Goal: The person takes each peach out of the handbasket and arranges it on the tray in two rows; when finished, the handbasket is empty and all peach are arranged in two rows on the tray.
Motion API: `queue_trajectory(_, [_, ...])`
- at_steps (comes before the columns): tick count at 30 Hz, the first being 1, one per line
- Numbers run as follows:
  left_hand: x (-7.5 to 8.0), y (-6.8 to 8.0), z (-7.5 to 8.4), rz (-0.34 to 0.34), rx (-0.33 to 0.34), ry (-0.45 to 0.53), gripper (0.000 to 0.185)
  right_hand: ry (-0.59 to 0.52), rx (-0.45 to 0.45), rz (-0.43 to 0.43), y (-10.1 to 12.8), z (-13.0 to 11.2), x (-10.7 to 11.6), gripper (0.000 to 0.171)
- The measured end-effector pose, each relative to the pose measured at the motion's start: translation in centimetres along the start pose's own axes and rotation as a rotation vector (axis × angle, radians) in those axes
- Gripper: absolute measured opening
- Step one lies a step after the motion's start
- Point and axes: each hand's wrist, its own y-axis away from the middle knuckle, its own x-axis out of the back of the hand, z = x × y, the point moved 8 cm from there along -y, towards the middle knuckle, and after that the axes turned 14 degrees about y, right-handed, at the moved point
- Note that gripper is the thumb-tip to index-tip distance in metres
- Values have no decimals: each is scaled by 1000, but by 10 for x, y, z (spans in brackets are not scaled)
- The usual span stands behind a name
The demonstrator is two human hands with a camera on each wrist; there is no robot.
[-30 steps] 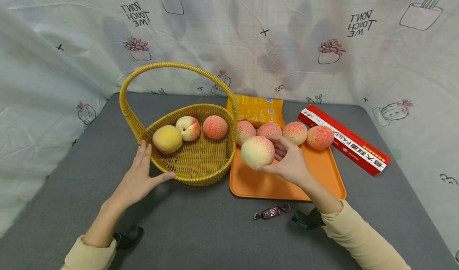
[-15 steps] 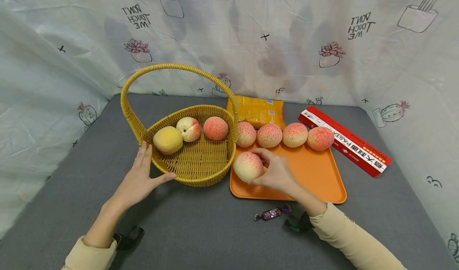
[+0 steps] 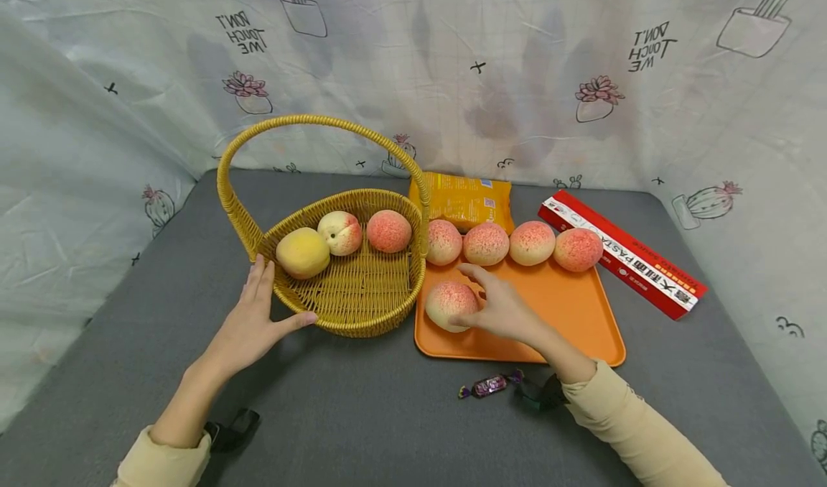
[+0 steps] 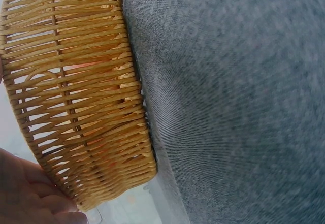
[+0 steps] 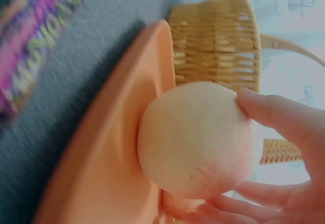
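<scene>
A pale peach with a pink-speckled side (image 3: 446,307) sits on the left part of the orange tray (image 3: 562,314). My right hand (image 3: 504,313) is at its right side, thumb by the peach and forefinger lifted off it, fingers spread. Along the tray's far side runs a row of several pink peaches (image 3: 486,243). To the left stands a yellow wicker basket (image 3: 362,289) with a yellow peach (image 3: 302,254), a white-and-red peach (image 3: 339,233) and a pink peach (image 3: 389,231) inside. Straight fingers and thumb of my left hand (image 3: 248,325) rest at the basket's near-left rim.
An orange packet (image 3: 461,201) lies behind the tray. At the right, a red pasta box (image 3: 620,253) lies diagonally. A purple wrapped candy (image 3: 489,386) is in front of the tray. The tall basket handle (image 3: 310,118) arches over the basket, and a printed curtain (image 3: 478,113) hangs behind.
My right hand has brought the pale peach down and leftward onto the tray, and its fingers have since spread away from it. The left hand stays at the basket.
</scene>
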Motion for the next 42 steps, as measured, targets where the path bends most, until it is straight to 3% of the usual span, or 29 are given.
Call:
queue_trajectory(4, [-1,-1,0,-3,-3,-3,114,35,-29,-36,0,4,-1,72])
queue_trajectory(12, [-1,-1,0,-8,1,0,114,4,-30,21,-7,1,-9,66])
queue_trajectory(20, [-1,0,-2,-10,4,2,114,124,5,-29,-11,-7,-8,72])
queue_trajectory(24, [-1,0,-1,-8,0,0,114,115,8,-17,-11,-15,2,79])
queue_trajectory(31, [0,1,1,-7,1,-8,114,110,136,79,-13,-50,29,63])
queue_trajectory(35, [0,1,1,-6,1,-7,114,107,199,43,-16,-77,31,56])
queue_trajectory(38, [0,0,1,-7,4,-6,114,167,254,14,-24,-98,26,54])
queue_trajectory(42, [0,-1,0,-8,10,-10,115,248,269,-104,-42,-116,11,60])
